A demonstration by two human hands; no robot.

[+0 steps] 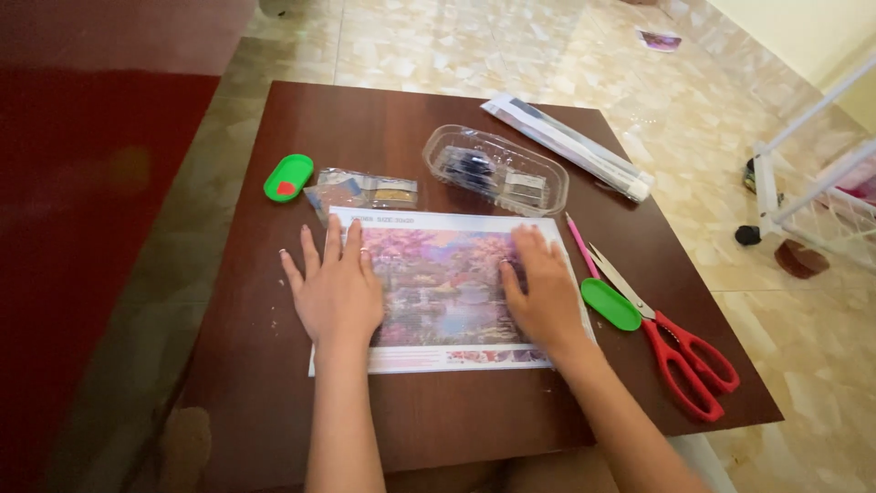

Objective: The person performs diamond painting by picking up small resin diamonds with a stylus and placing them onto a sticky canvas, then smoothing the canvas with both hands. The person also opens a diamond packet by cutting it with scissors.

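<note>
Thin, light and limp – the picture canvas [447, 288] flat on the brown table [429, 415], probably slick-faced, best taken by a bare white edge or corner. Left hand [336, 288] spread wide, palm down on the left end; right hand [543, 297] flat, fingers loosely together, pressing the right end. Just right of that hand – a green tray [610, 304], pink pen [581, 245], red scissors [680, 351].

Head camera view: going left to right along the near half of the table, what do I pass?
Left hand flat on the colourful landscape picture sheet → right hand on the same sheet → green oval plastic tray → red-handled scissors.
</note>
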